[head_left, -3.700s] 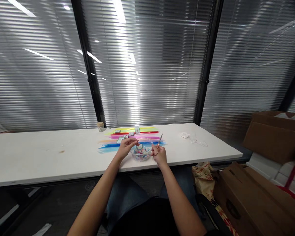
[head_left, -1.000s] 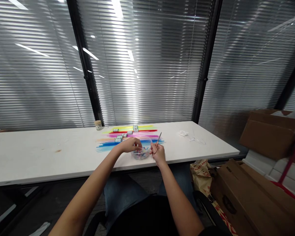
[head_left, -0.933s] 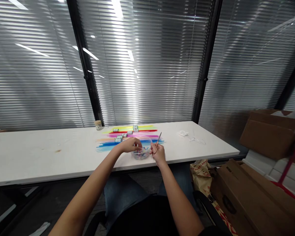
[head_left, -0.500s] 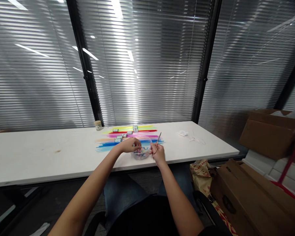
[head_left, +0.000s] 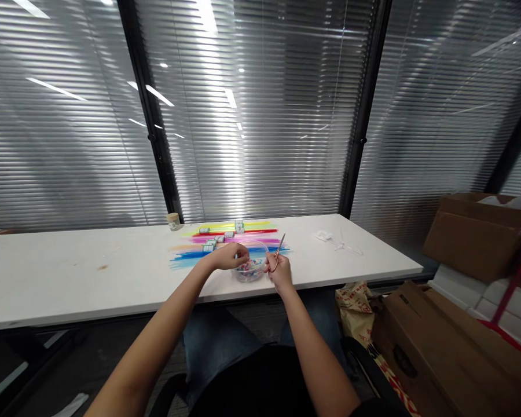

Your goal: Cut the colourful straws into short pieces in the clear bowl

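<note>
A clear round plastic tub [head_left: 248, 278] with small multicoloured pieces [head_left: 252, 265] in it stands near the table's front edge. My left hand [head_left: 229, 256] is over the tub's left side, fingers bent down and drawn together; what they pinch, if anything, is too small to make out. To the right of the tub, my right hand [head_left: 280, 274] grips scissors [head_left: 279, 249], their blades pointing up and away. A thin, see-through arc [head_left: 260, 243] rises behind the tub, close to both hands. Beyond it lie blue strands [head_left: 186, 255], pink strands [head_left: 269, 241] and yellow strands [head_left: 260, 224] with paper labels.
The white table [head_left: 69, 278] runs along the blinds [head_left: 260, 145]. A small jar [head_left: 172, 221] stands at the back. Crumpled white material [head_left: 323, 236] and a clear loop [head_left: 349, 249] lie at right. Cardboard boxes [head_left: 451, 353] and a printed bag [head_left: 355, 307] sit on the floor.
Both hands stay almost in place. The left fingers have lifted very slightly over the small pieces in the tub.
</note>
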A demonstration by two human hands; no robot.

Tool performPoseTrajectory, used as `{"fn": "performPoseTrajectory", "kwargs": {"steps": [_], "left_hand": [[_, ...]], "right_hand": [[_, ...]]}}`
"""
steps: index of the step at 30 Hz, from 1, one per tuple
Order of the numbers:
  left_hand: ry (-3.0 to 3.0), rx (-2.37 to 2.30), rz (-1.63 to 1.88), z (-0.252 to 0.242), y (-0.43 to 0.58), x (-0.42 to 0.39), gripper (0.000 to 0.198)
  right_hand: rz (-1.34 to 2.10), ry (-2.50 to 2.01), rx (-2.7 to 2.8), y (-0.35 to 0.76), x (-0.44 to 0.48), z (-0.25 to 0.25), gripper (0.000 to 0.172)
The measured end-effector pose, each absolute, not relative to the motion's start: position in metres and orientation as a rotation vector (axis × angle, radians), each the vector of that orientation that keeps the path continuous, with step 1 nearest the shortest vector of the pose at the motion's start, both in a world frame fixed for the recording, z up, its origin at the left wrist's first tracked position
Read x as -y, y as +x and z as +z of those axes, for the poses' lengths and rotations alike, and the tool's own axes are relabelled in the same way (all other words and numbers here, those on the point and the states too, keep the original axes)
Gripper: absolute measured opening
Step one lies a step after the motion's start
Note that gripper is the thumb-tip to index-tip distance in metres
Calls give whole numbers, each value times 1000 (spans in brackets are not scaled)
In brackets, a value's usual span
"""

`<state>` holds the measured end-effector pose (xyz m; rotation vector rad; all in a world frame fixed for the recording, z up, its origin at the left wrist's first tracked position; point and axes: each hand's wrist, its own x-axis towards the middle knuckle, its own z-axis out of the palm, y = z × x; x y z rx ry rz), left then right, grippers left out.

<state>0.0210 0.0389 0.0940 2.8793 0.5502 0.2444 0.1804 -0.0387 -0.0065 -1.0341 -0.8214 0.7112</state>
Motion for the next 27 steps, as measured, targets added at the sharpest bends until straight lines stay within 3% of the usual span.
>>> {"fn": "performPoseTrajectory", "kwargs": {"steps": [27], "left_hand": [[2919, -592, 166, 94, 22, -40, 36]], "right_hand": [[683, -1056, 838, 181, 35, -10, 33]]}}
